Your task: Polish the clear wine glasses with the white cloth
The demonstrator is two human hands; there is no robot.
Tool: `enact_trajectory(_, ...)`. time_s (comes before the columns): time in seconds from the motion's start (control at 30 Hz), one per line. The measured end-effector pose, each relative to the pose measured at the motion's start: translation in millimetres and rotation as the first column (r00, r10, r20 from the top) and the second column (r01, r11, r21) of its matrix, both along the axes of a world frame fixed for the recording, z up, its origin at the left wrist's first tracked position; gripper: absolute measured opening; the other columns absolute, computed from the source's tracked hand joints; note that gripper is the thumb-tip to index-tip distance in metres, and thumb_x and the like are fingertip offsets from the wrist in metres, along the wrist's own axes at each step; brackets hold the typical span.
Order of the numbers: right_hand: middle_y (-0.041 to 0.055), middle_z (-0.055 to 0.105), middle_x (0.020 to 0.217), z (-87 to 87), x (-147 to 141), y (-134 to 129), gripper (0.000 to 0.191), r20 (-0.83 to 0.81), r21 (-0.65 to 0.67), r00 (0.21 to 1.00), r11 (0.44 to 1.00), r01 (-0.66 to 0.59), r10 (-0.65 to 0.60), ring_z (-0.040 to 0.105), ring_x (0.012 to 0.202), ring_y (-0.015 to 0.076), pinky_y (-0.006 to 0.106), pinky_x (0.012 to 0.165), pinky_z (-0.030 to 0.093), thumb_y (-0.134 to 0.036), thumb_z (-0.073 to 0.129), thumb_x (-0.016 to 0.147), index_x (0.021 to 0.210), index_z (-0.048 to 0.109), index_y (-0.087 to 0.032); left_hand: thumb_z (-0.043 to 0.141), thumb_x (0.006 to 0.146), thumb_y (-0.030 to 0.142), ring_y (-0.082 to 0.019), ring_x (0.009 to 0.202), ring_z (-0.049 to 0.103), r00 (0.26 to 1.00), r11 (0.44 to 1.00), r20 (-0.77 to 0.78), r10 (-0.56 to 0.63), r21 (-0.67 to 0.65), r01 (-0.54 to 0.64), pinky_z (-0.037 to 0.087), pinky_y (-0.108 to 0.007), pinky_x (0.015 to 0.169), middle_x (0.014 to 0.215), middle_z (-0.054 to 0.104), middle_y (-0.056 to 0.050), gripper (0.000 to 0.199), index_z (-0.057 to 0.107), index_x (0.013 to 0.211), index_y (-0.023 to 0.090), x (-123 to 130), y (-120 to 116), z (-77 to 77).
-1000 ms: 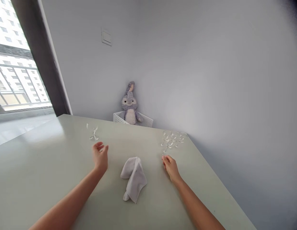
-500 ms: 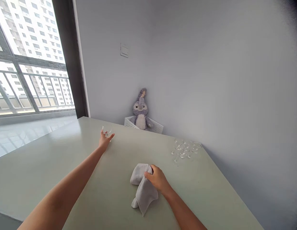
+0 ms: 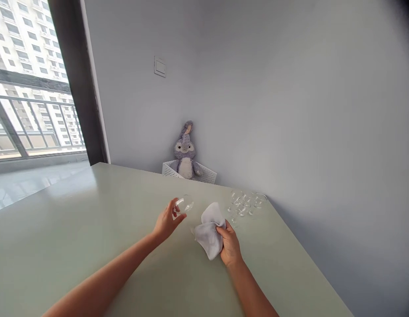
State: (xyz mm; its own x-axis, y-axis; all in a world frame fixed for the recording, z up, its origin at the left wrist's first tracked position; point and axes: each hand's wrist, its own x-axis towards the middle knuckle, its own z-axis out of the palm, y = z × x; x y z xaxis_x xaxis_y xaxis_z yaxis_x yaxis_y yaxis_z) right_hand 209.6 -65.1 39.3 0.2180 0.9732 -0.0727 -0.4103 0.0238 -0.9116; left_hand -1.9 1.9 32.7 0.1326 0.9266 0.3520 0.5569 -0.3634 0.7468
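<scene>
Near the middle of the view, my left hand [image 3: 168, 220] grips a clear, rounded glass object [image 3: 185, 204] between thumb and fingers, held above the pale green table [image 3: 131, 273]. To its right, my right hand [image 3: 230, 242] pinches a light grey cloth [image 3: 211, 235], which fans out toward the left and hangs in folds. A small gap separates the glass from the cloth. Several clear glass pieces [image 3: 245, 204] are grouped on the table's right side, beyond my right hand; their exact shapes are hard to make out.
A grey plush rabbit [image 3: 185, 154] sits in a white perforated basket [image 3: 209, 175] at the table's far edge. Grey walls meet behind it, with a light switch [image 3: 160, 67]. A window with a railing is at the left.
My left hand has come back from the table's far left toward the middle with the glass. My right hand has raised the cloth and brought it closer to the glass. The view has shifted slightly right.
</scene>
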Motion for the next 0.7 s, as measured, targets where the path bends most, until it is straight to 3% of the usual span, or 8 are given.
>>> enact_trajectory(0.23,0.006,0.063,0.105,10.5,-4,-13,0.039,0.083,0.137,0.992,0.987,0.085,-0.097,0.058,0.095,0.0221,0.031,0.077,0.045,-0.037,0.058,0.073,0.109,0.059,-0.022,0.052,0.077,0.041,-0.018,0.074,0.054,0.984,0.995,-0.176,0.024,0.099,-0.007,0.041,-0.033,0.074,0.091,0.057,-0.001,0.049,0.036,0.122,0.028,7,-19,-5.6)
enact_trajectory(0.3,0.006,0.058,0.117,18.1,-10,-21,0.042,0.218,0.221,0.974,0.975,0.007,-0.057,0.051,0.108,0.0229,0.033,0.085,0.042,-0.041,0.056,0.076,0.115,0.056,-0.025,0.053,0.078,0.04,-0.019,0.077,0.055,0.975,0.993,-0.219,0.025,0.121,0.002,0.041,-0.035,0.077,0.091,0.057,-0.002,0.048,0.037,0.121,0.028,6,-21,-6.2)
enact_trajectory(0.37,0.005,0.054,0.122,25.5,-17,-28,0.043,0.386,0.25,0.919,0.95,-0.187,0.079,0.046,0.113,0.0228,0.034,0.088,0.04,-0.045,0.053,0.079,0.118,0.054,-0.027,0.053,0.078,0.038,-0.02,0.081,0.055,0.967,0.989,-0.257,0.0,0.14,0.037,0.04,-0.035,0.079,0.092,0.057,-0.003,0.047,0.037,0.121,0.027,7,-24,-6.5)
enact_trajectory(0.43,0.006,0.056,0.116,29.4,-24,-32,0.045,0.489,0.227,0.847,0.907,-0.355,0.209,0.048,0.107,0.0227,0.033,0.081,0.042,-0.049,0.044,0.083,0.12,0.053,-0.026,0.053,0.079,0.036,-0.02,0.083,0.054,0.957,0.984,-0.289,-0.031,0.161,0.081,0.04,-0.034,0.079,0.093,0.057,-0.003,0.047,0.037,0.122,0.026,8,-27,-6.8)
enact_trajectory(0.53,0.0064,0.061,0.092,25.8,-30,-31,0.046,0.499,0.211,0.825,0.886,-0.412,0.265,0.051,0.085,0.0193,0.03,0.069,0.042,-0.051,0.035,0.086,0.114,0.057,-0.022,0.051,0.081,0.035,-0.02,0.081,0.053,0.938,0.965,-0.344,-0.039,0.231,0.124,0.04,-0.035,0.078,0.092,0.057,-0.003,0.046,0.036,0.123,0.024,10,-30,-8.1)
enact_trajectory(0.7,-0.0012,0.048,0.066,6.8,-33,-26,0.029,0.313,0.147,0.842,0.854,-0.5,0.439,0.039,0.06,0.0103,0.023,0.055,0.033,-0.044,0.055,0.079,0.089,0.06,-0.017,0.047,0.084,0.033,-0.02,0.08,0.053,0.88,0.875,-0.474,-0.015,0.421,0.242,0.04,-0.036,0.075,0.089,0.057,-0.006,0.04,0.04,0.121,0.018,12,-30,-10.7)
